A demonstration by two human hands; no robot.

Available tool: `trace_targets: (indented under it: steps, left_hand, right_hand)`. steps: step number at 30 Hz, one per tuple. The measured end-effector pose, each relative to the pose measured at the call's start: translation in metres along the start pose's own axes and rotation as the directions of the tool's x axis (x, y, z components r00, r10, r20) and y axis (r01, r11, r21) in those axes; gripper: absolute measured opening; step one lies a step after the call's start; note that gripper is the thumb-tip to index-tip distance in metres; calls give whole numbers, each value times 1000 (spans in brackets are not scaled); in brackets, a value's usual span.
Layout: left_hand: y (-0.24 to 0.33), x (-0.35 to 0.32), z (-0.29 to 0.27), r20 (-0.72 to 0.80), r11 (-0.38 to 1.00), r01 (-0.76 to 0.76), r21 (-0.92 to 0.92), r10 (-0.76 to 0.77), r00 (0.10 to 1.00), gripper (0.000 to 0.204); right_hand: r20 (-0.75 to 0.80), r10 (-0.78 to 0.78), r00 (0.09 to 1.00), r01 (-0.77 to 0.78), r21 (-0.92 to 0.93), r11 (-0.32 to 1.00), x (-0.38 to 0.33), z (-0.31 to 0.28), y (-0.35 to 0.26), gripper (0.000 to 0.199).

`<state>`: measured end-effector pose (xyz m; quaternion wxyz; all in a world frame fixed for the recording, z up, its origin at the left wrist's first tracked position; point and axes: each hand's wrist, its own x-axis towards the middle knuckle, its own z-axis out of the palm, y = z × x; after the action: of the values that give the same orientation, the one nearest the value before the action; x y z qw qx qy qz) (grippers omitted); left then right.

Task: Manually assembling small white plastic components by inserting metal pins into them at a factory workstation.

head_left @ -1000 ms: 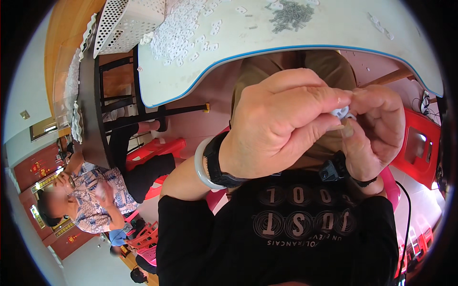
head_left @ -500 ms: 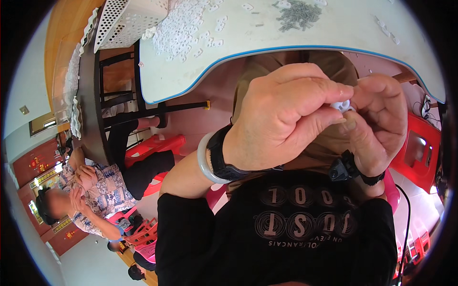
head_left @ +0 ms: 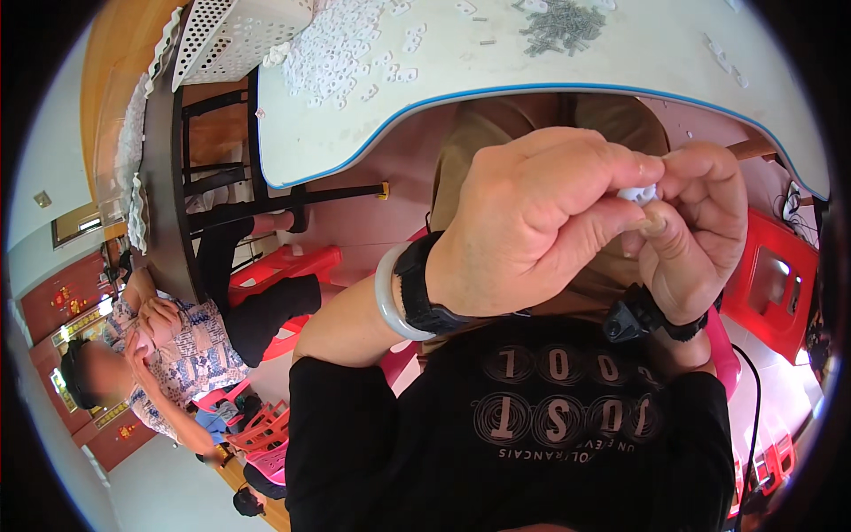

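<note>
Lying pinched, the white piece (head_left: 636,192) seems longest left to right.

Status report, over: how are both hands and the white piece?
Left hand pinching small white piece. Right hand at its side, contact unclear. Piece partly hidden by grip.

red stool (head_left: 773,326) rt; dk table (head_left: 167,195) lft; pinkish flr (head_left: 359,226), prob. tiled

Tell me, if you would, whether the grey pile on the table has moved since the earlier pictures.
No; the grey pile keeps its place beyond the table's blue edge; only the camera view has shifted.
</note>
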<state>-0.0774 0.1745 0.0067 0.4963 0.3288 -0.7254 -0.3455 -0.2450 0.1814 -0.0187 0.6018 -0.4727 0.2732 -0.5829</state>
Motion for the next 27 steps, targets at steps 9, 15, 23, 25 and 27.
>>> trace_targets:
  steps: [9,15,23,25,27]
  left_hand:
    - [2,-6,4,-41,983,123,-134,-129,991,21]
    - [7,-7,5,12,921,254,-297,-262,965,21]
    - [16,-9,5,81,766,395,-508,-414,907,17]
    - [16,-8,3,93,805,377,-459,-379,921,16]
    - [15,-8,1,100,824,370,-429,-364,926,14]
  right_hand:
    - [-2,19,1000,-19,129,991,-1,1,3,34]
    - [38,-216,976,217,-50,975,-2,-5,11,39]
    - [233,-529,816,574,-217,790,7,-18,27,49]
    - [291,-554,780,622,-260,739,10,-20,26,51]
    - [312,-557,770,634,-279,721,9,-19,25,52]
